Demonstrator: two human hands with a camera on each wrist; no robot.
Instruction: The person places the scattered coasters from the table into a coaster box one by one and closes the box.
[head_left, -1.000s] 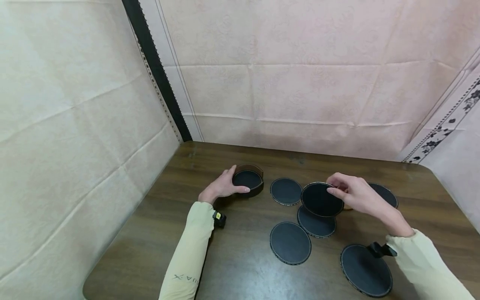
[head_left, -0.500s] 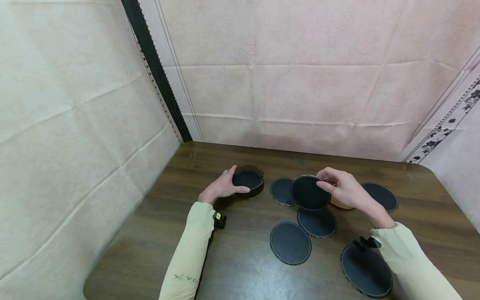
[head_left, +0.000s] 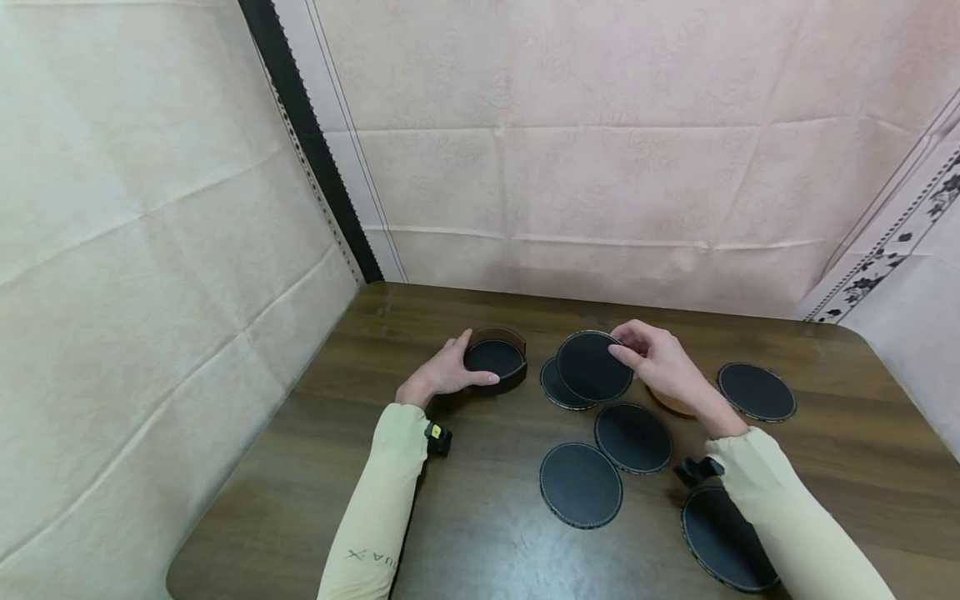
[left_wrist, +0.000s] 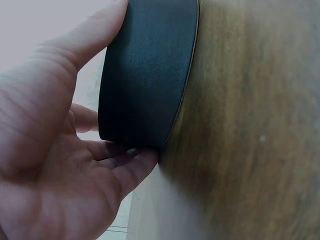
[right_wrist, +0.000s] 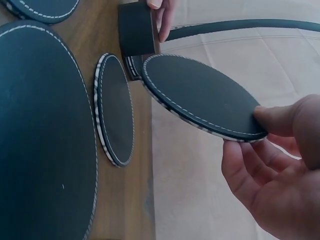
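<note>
My left hand (head_left: 442,371) grips a round black coaster holder (head_left: 514,383) at the back of the table, thumb on the near side and fingers round the far side. Its dark curved wall (left_wrist: 150,75) fills the palm in the left wrist view. A black coaster (head_left: 492,358) lies inside the holder. My right hand (head_left: 663,362) pinches another black stitched coaster (right_wrist: 200,95) at its edge, thumb on top and fingers below. This coaster is raised and tilted, and in the head view it overlaps a coaster (head_left: 558,392) lying to the right of the holder.
Several black coasters lie flat: two in the middle (head_left: 633,437), (head_left: 581,486), one at the right (head_left: 756,392) and one at the front (head_left: 726,537), partly under the right sleeve. A brown disc (head_left: 670,403) shows partly below the right hand. Pale cloth walls (head_left: 600,183) border the table.
My right hand has carried the pinched coaster left and toward the back, nearer the holder, uncovering the middle coaster and part of the brown disc. My left hand has stayed on the holder.
</note>
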